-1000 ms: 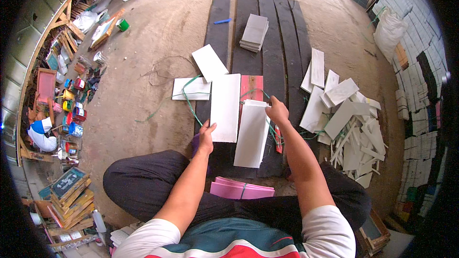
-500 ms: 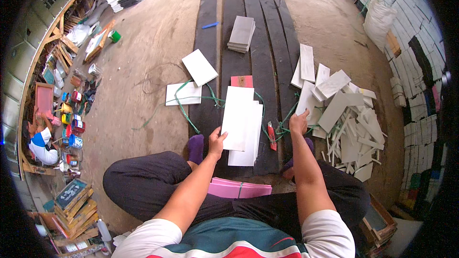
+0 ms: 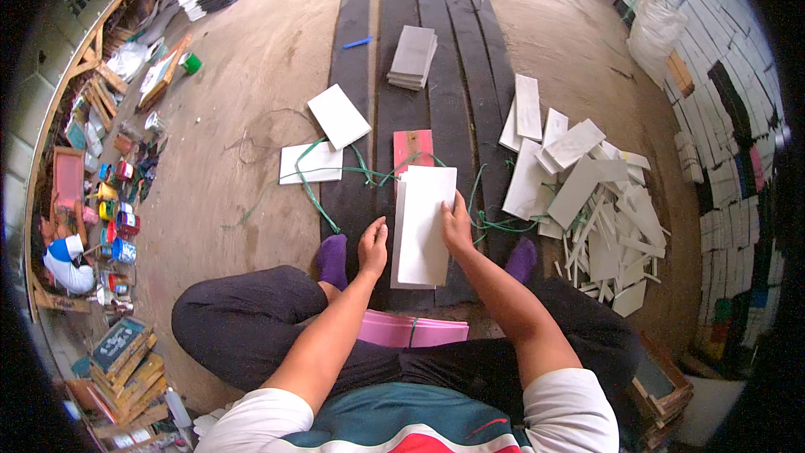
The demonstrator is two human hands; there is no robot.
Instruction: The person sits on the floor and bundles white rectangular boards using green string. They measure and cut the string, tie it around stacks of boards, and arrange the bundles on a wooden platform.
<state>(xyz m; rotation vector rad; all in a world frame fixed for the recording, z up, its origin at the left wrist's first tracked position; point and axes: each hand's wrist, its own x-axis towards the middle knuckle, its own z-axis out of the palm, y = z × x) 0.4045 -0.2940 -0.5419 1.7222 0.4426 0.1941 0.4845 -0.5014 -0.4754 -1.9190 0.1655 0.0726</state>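
Observation:
A stack of white rectangular boards (image 3: 423,226) stands in front of me on the dark planks. My right hand (image 3: 456,225) grips its right edge, thumb laid on the top board. Just left of the stack is my left hand (image 3: 372,247), empty, its fingers loosely curved and apart from the boards. Beyond the stack lies a red-pink board (image 3: 412,144) with a brown mark, partly covered. Green twine (image 3: 369,174) runs across the planks behind the stack. Close to my lap rests a tied bundle of pink sheets (image 3: 386,329).
A grey stack (image 3: 412,54) and a blue pen-like object (image 3: 357,43) sit on the far planks (image 3: 352,21). Two white boards (image 3: 339,116) lie left. At right is a heap of white offcuts (image 3: 604,226). Paint cans (image 3: 124,222) and another person (image 3: 69,264) are far left.
My right hand has come from the offcut heap to the white stack and gripped it. My left hand has let go. The boards now sit more evenly stacked. The red cutter is no longer visible.

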